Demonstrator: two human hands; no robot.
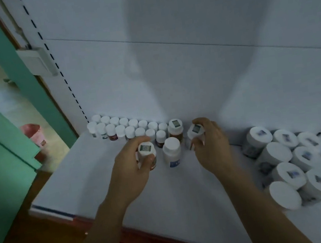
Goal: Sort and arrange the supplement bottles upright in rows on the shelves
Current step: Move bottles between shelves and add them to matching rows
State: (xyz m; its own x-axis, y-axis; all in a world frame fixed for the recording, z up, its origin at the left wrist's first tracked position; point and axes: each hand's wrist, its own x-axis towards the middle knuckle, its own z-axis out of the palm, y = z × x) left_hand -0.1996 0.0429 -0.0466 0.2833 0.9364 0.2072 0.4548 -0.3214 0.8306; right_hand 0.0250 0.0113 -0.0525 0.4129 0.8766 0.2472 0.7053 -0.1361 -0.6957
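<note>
L hand has fingers and thumb curled round a sticker-capped bottle, roughly mid-shelf and a bit fwd of the back rows. Bottle looks upright; its base is hidden by the hand, so can't tell if it sits on the shelf or is lifted.

R hand is clamped on a second sticker-capped bottle, fingers wrapped over the far side, thumb on the near side. That bottle tilts w/ its cap toward the left and sits closer to the back edge.

Between the two hands a white bottle w/ blue label stands upright, touched by neither hand. Just behind it, at the back edge, is an amber bottle w/ a sticker on its white cap, upright. A smaller dark bottle w/ white cap stands just left of the amber one.

From the back-left corner, two rows of small white-capped bottles run along the back edge toward the amber bottle, all upright and packed cap to cap.

Near the right edge a cluster of big white-lidded jars is bunched tight, several w/ stickers on the lids; blurred, labels unreadable.

White back panel rises behind the shelf, w/ a slotted upright at its left side. Left of that: green door frame, a wall switch box, and a pink bin on the floor beyond.
</note>
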